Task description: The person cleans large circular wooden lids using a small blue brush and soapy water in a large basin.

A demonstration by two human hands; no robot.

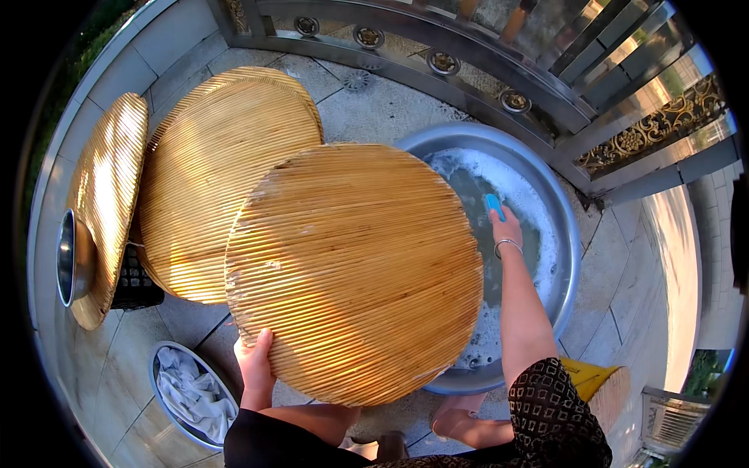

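My left hand (257, 362) grips the lower left edge of a round mat of thin wooden or reed strips (357, 269), thumb on top. The mat is tilted over the left part of a large metal basin (570, 245), which holds sudsy water (529, 181). Over that water, my right hand (508, 229) holds a light blue brush or scrubber (494, 206), whose underside is hidden. A bracelet circles my right wrist. The mat's upper face shows a few small whitish spots. Its underside cannot be seen.
Two more round mats (216, 169) (108, 205) stand left, by a black plastic crate (137, 281) and a metal bowl (76, 257). An oval tub (155, 374) holds grey cloth (193, 392). A metal gate (409, 55) borders the far side. Something yellow (585, 377) lies beside my right sleeve.
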